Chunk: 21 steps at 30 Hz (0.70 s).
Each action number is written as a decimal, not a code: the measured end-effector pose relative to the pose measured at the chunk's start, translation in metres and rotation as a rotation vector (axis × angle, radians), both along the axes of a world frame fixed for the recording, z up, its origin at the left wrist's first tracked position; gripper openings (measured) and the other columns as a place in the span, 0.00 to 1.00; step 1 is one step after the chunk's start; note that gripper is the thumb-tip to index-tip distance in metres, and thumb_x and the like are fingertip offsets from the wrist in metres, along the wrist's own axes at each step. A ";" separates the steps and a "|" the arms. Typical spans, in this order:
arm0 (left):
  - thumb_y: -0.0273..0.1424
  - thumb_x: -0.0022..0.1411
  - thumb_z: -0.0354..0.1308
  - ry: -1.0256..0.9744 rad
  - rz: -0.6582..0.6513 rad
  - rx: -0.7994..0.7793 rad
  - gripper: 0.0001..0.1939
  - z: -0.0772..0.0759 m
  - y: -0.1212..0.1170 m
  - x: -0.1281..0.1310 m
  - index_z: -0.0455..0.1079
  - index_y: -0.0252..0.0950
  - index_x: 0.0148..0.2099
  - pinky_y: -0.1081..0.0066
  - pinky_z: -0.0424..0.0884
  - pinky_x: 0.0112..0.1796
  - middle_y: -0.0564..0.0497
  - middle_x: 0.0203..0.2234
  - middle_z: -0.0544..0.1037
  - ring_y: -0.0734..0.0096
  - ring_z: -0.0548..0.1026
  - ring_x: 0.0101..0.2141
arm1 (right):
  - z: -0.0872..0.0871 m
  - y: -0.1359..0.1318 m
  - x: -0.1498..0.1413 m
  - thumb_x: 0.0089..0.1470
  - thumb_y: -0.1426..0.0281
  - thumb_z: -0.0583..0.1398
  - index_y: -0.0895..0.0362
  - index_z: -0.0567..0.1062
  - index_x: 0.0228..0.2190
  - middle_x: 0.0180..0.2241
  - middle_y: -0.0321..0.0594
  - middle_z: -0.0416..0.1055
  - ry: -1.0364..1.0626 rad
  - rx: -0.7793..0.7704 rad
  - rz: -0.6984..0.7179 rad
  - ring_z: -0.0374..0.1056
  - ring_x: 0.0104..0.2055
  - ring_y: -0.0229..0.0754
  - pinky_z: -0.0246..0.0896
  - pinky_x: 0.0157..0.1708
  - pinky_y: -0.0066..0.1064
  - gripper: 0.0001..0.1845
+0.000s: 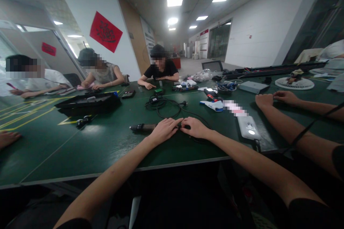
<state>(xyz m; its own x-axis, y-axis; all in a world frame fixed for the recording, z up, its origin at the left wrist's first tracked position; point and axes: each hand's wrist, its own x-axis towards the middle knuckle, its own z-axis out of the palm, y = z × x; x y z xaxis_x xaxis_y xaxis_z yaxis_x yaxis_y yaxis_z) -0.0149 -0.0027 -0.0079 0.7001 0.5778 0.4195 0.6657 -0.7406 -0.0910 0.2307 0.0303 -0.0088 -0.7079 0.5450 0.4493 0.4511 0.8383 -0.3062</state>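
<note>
An electric screwdriver (143, 128) with a dark metal nose lies on the green table, its tip pointing left. My left hand (164, 130) is wrapped over its rear part from above. Close against those fingertips, my right hand (196, 128) is closed in a pinch at the tool's back end, around what looks like the end of a black cable. The fingers hide most of that joint. A loosely coiled black power cord (168, 105) with a plug (184, 103) lies just beyond my hands.
A black open case (88, 105) lies to the left, near a small black object (84, 121). At right are a white power bank (247, 127), a blue-and-white packet (213, 105) and a grey box (253, 87). A co-worker's hands (264, 100) rest nearby; several people sit opposite.
</note>
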 end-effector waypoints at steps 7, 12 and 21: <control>0.31 0.74 0.52 0.010 -0.050 -0.008 0.34 0.000 0.001 0.002 0.45 0.42 0.77 0.60 0.71 0.51 0.45 0.52 0.76 0.59 0.73 0.53 | 0.005 -0.004 0.000 0.64 0.67 0.64 0.56 0.78 0.32 0.39 0.42 0.77 -0.012 -0.012 -0.019 0.70 0.41 0.44 0.62 0.43 0.34 0.08; 0.33 0.75 0.52 0.000 -0.017 0.018 0.33 0.000 0.001 0.002 0.46 0.42 0.76 0.59 0.71 0.50 0.46 0.50 0.76 0.58 0.73 0.51 | 0.005 -0.004 0.000 0.64 0.68 0.64 0.56 0.78 0.33 0.40 0.42 0.77 -0.009 -0.012 -0.010 0.71 0.43 0.44 0.62 0.45 0.35 0.07; 0.30 0.75 0.50 0.047 -0.009 0.036 0.33 0.008 -0.003 0.005 0.46 0.40 0.76 0.58 0.68 0.51 0.46 0.47 0.76 0.57 0.73 0.52 | 0.003 -0.002 -0.001 0.63 0.66 0.65 0.56 0.78 0.32 0.39 0.42 0.77 -0.002 -0.017 -0.021 0.70 0.42 0.44 0.62 0.45 0.35 0.08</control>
